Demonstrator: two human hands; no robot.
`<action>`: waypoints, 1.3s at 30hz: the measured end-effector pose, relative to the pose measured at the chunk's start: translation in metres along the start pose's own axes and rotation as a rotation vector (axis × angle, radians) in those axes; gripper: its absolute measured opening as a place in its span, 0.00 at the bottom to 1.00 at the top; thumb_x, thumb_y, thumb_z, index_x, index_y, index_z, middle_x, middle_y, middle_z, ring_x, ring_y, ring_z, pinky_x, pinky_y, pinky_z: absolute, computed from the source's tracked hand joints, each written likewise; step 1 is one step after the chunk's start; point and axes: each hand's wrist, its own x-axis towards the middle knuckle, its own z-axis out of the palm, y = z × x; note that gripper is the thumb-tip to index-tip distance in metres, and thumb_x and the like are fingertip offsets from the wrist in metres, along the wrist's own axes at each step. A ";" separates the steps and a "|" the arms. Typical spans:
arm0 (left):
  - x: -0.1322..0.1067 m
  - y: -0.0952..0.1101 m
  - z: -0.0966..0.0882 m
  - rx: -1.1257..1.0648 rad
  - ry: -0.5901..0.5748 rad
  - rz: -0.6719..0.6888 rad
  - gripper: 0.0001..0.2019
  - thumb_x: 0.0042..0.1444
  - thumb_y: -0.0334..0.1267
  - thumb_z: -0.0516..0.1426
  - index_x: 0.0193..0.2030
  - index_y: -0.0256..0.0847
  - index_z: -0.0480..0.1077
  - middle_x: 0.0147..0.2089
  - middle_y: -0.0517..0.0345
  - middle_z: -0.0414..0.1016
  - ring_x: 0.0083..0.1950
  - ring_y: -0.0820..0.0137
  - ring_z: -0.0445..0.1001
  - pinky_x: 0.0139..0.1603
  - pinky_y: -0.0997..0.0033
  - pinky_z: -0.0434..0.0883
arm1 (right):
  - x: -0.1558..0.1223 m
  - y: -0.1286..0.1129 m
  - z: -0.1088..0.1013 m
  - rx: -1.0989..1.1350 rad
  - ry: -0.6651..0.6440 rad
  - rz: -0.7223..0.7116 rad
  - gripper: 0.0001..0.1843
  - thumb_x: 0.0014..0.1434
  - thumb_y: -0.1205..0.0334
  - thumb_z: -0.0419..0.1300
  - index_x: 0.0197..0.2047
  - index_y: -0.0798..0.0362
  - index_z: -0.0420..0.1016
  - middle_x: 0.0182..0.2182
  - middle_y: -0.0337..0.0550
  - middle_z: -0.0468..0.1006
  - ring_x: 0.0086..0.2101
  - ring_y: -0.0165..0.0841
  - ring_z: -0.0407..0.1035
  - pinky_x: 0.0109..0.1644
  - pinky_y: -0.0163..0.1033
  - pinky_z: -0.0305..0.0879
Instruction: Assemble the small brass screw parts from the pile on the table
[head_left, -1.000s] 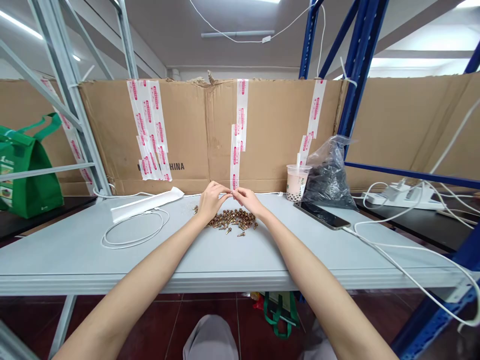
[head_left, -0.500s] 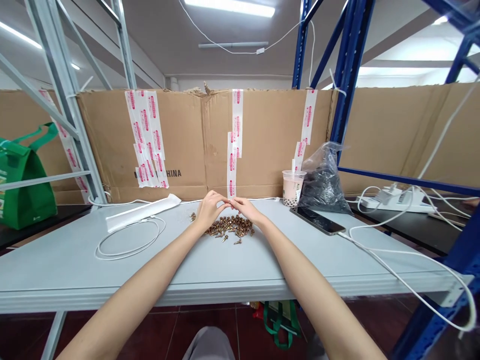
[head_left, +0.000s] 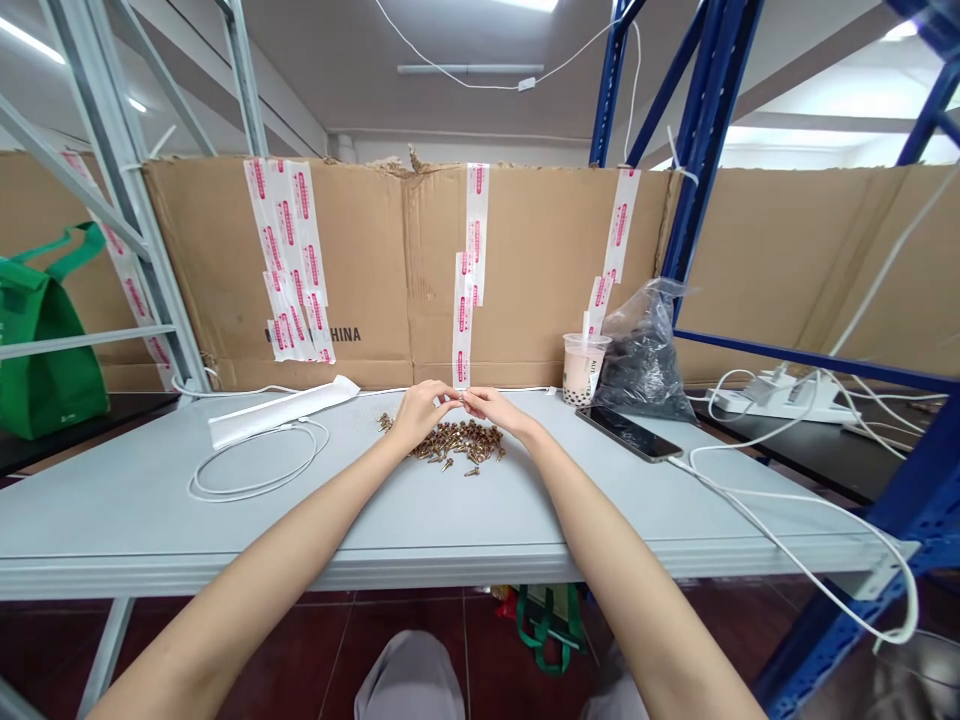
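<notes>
A loose pile of brassy screws (head_left: 466, 440) lies on the grey tabletop, with a few strays at its near edge and its left side. Over the far left part of the pile, my left hand (head_left: 421, 412) is closed in a pinch. My right hand (head_left: 499, 408) meets it from the right, thumb and fingers also pinched together. The fingertips of both hands touch or nearly touch around a small brassy piece (head_left: 462, 398), mostly hidden, its exact shape too small to tell.
To the right stand a bubble tea cup (head_left: 584, 368) and a plastic bag of dark pieces (head_left: 643, 365), with a phone (head_left: 628, 432) on its white cable in front. Left are a folded white strip (head_left: 285, 410) and a coiled cable (head_left: 259, 488). Cardboard (head_left: 360, 270) walls the back.
The whole view has shifted slightly as the head moved. Both hands stay pinched together above the far side of the pile, with only slight finger movement.
</notes>
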 end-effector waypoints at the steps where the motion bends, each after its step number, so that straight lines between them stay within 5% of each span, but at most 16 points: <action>1: 0.000 0.001 0.001 -0.027 -0.004 0.000 0.07 0.51 0.40 0.55 0.33 0.40 0.72 0.31 0.58 0.73 0.31 0.73 0.67 0.34 0.73 0.64 | -0.001 -0.002 0.000 0.001 0.000 0.015 0.22 0.51 0.43 0.48 0.22 0.55 0.58 0.19 0.34 0.55 0.20 0.24 0.48 0.25 0.32 0.45; 20: 0.002 0.008 0.002 -0.053 0.137 -0.053 0.06 0.50 0.39 0.57 0.31 0.40 0.72 0.31 0.58 0.73 0.32 0.73 0.66 0.32 0.73 0.64 | -0.002 -0.014 0.004 0.064 0.116 0.040 0.24 0.53 0.41 0.45 0.22 0.55 0.59 0.20 0.35 0.55 0.23 0.26 0.49 0.29 0.34 0.49; 39: 0.000 0.009 0.003 0.008 0.152 -0.017 0.05 0.52 0.37 0.54 0.32 0.40 0.71 0.31 0.59 0.72 0.33 0.72 0.64 0.34 0.72 0.62 | 0.001 -0.010 0.004 -0.040 0.111 -0.014 0.21 0.52 0.44 0.48 0.23 0.55 0.62 0.27 0.39 0.61 0.29 0.28 0.55 0.34 0.34 0.54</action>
